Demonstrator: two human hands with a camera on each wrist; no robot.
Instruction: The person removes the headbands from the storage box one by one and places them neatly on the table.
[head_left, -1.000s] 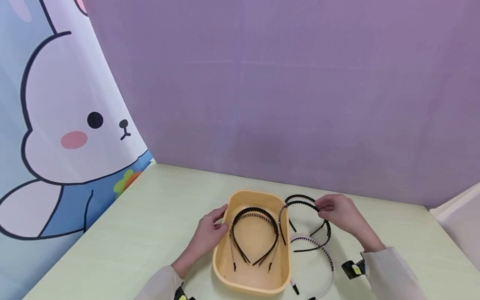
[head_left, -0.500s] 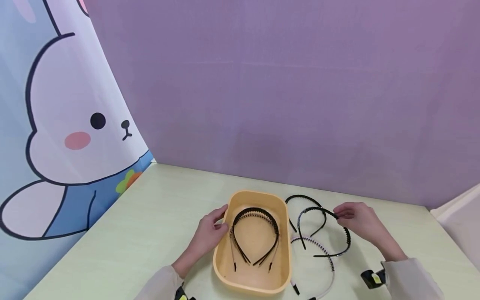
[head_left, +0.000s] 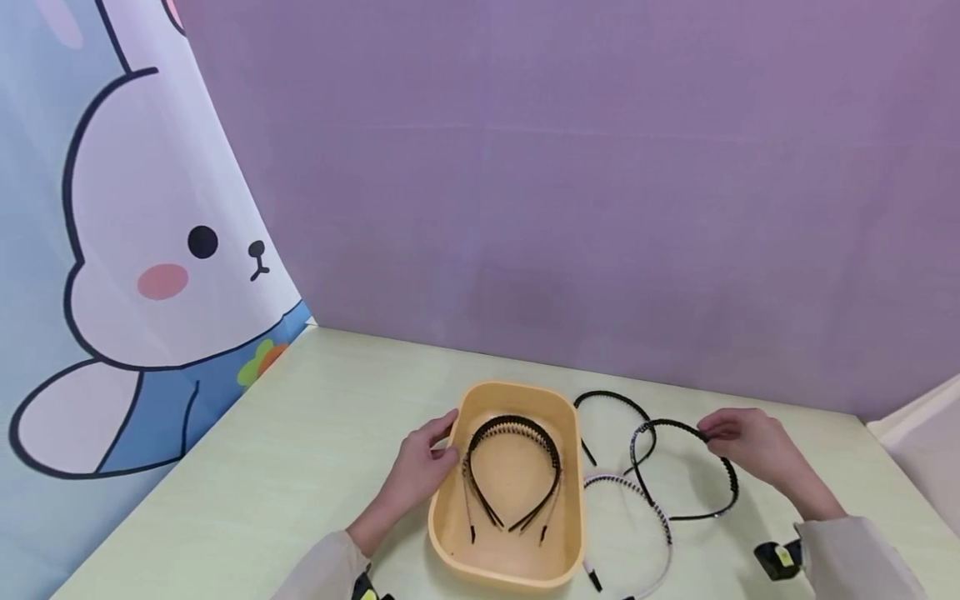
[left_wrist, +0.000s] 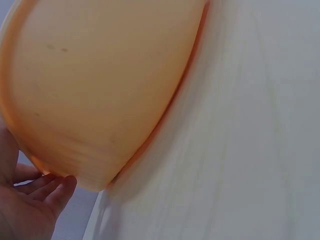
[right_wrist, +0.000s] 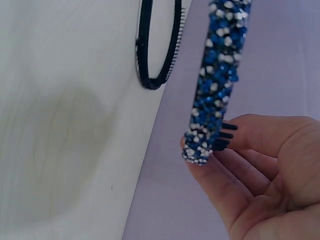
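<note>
My right hand (head_left: 753, 446) pinches a black toothed headband (head_left: 731, 475) at its upper right curve, just above the table. Up close in the right wrist view, blue and white beads cover this headband (right_wrist: 217, 75), and thumb and fingers close on its edge. My left hand (head_left: 416, 467) holds the left rim of a yellow-orange plastic box (head_left: 506, 575); in the left wrist view its fingers (left_wrist: 62, 192) bend against the box wall (left_wrist: 100, 100). Inside the box lie a black headband (head_left: 487, 507) and a pale toothed one (head_left: 468, 500), nested together.
Right of the box, a black headband (head_left: 615, 394) lies toward the back of the pale table (head_left: 360, 375). A pinkish-white headband (head_left: 670, 554) with dark teeth lies nearer the front. A purple backdrop (head_left: 562, 208) stands behind, and a cartoon cloth (head_left: 150, 208) hangs at left.
My right hand has moved rightward with the beaded headband, away from the box and off the back black headband. My left hand and the box stay in place.
</note>
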